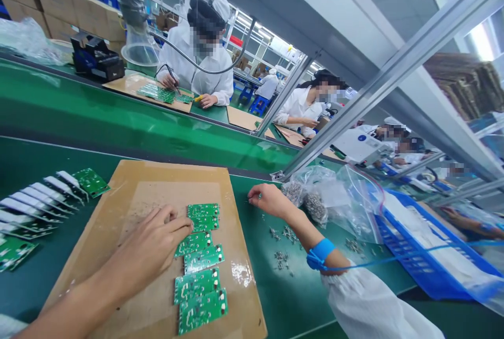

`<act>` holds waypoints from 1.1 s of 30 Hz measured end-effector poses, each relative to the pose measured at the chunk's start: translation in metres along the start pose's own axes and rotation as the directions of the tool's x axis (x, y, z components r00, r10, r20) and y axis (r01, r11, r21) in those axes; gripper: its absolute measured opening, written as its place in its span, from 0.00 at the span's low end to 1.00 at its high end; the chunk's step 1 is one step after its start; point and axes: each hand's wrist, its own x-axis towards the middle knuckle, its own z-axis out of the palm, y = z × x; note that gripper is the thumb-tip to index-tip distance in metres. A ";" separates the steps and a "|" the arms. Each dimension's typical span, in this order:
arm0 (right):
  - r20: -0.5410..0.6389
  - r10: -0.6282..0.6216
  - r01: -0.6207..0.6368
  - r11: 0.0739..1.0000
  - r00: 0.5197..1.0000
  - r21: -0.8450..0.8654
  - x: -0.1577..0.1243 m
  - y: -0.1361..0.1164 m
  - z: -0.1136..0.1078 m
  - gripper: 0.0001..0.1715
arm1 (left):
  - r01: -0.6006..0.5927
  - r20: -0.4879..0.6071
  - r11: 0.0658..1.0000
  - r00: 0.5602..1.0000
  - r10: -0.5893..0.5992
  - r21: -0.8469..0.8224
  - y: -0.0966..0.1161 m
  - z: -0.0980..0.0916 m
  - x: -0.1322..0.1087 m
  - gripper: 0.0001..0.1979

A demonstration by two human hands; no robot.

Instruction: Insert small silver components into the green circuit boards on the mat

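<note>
My left hand [151, 244] lies on a brown board [126, 208], fingers curled, fingertips touching the upper of several green circuit boards [199, 260] laid in a column. My right hand [270, 200] hovers over the green mat beyond the board's right edge, fingers pinched together on something too small to make out. A blue wrist strap [321, 252] with a blue cord circles that wrist. Small metal parts [283, 247] lie scattered on the mat beside it.
More circuit boards [47, 197] fan out at the left. Clear bags of metal parts [326, 200] and a blue tray [425, 255] sit at the right. Across a green conveyor [118, 118], other people in white coats work at boards. A slanted metal frame [354, 108] crosses overhead.
</note>
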 end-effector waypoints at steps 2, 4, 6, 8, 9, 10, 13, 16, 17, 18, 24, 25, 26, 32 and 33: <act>0.004 -0.015 0.015 1.000 1.000 -0.024 -0.002 -0.003 0.007 0.10 | 0.006 0.019 1.000 1.000 -0.006 -0.003 0.000 0.001 -0.001 0.22; -0.005 -0.030 0.029 0.999 1.000 -0.040 -0.003 -0.006 0.012 0.09 | 0.005 0.027 1.000 1.000 -0.005 -0.005 0.000 0.001 -0.001 0.21; -0.022 -0.051 0.050 0.998 0.998 -0.042 -0.005 -0.007 0.013 0.08 | 0.000 0.025 1.000 1.000 0.001 -0.006 0.000 0.001 -0.001 0.21; -0.041 -0.081 0.080 0.997 0.996 -0.023 -0.008 -0.008 0.012 0.07 | -0.001 0.021 1.000 1.000 0.001 -0.008 0.000 0.001 -0.001 0.21; -0.048 -0.097 0.097 0.995 0.994 -0.005 -0.009 -0.009 0.011 0.06 | 0.001 0.025 1.000 1.000 -0.001 -0.011 0.000 0.001 -0.001 0.21; -0.051 -0.114 0.114 0.993 0.992 0.009 -0.012 -0.011 0.009 0.06 | 0.007 0.035 1.000 0.999 -0.007 -0.015 0.001 0.000 -0.001 0.21; -0.018 -0.158 0.158 0.962 0.987 0.221 -0.020 -0.020 0.008 0.04 | 0.024 0.066 0.999 0.998 -0.022 -0.029 0.002 -0.003 0.000 0.20; 0.102 -0.197 0.091 0.774 0.975 0.626 -0.029 -0.034 0.012 0.08 | 0.032 0.044 0.998 0.999 -0.029 -0.058 0.005 -0.007 0.002 0.19; 0.157 -0.223 0.044 0.696 0.962 0.716 -0.032 -0.039 0.014 0.10 | 0.035 0.034 0.996 0.999 -0.032 -0.086 0.007 -0.008 0.004 0.19; 0.212 -0.257 0.002 0.640 0.943 0.769 -0.034 -0.044 0.017 0.12 | 0.039 0.029 0.992 0.999 -0.036 -0.124 0.010 -0.010 0.006 0.18; 0.423 -0.402 -0.147 0.561 0.812 0.815 -0.041 -0.072 0.029 0.23 | -0.020 0.015 0.946 1.000 0.026 -0.325 0.023 -0.016 0.016 0.09; 0.436 -0.400 -0.160 0.562 0.806 0.812 -0.041 -0.075 0.029 0.23 | -0.035 0.012 0.942 0.999 0.041 -0.333 0.023 -0.016 0.016 0.09; 0.441 -0.395 -0.175 0.552 0.806 0.815 -0.041 -0.077 0.029 0.23 | -0.041 0.012 0.941 0.999 0.047 -0.336 0.023 -0.016 0.017 0.09; 0.419 -0.325 -0.271 0.414 0.848 0.869 -0.046 -0.085 0.030 0.18 | 0.003 -0.053 0.937 0.998 -0.023 -0.351 0.024 -0.019 0.017 0.07; 0.429 -0.316 -0.285 0.412 0.846 0.865 -0.048 -0.086 0.031 0.17 | 0.001 -0.073 0.936 0.997 -0.029 -0.351 0.025 -0.019 0.017 0.07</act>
